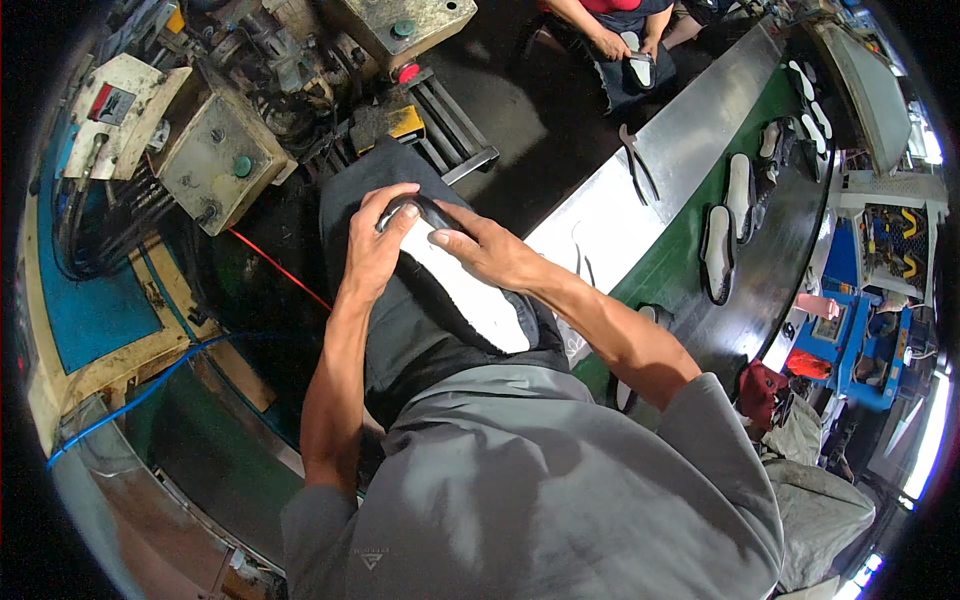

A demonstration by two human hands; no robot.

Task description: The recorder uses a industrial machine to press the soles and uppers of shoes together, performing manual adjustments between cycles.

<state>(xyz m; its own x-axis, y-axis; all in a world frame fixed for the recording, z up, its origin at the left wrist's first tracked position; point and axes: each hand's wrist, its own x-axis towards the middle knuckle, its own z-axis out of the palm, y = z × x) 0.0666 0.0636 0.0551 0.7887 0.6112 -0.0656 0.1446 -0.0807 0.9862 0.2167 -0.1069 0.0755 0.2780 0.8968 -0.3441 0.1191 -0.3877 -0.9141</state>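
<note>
Across my lap lies a black shoe upper, its white underside facing up and its toe pointing away from me. My left hand wraps the toe end from the left, with the thumb pressed on the edge by the white board. From the right, my right hand grips the same end, its thumb lying on the white surface near the black rim. The fingers under the upper are partly hidden. The heel end rests close to my waist.
A metal ledge on my right carries pincers. Beside it, a green conveyor belt holds several shoe uppers. Machinery with a control box stands at left. Ahead, a co-worker's hands hold another upper. A blue hose runs at lower left.
</note>
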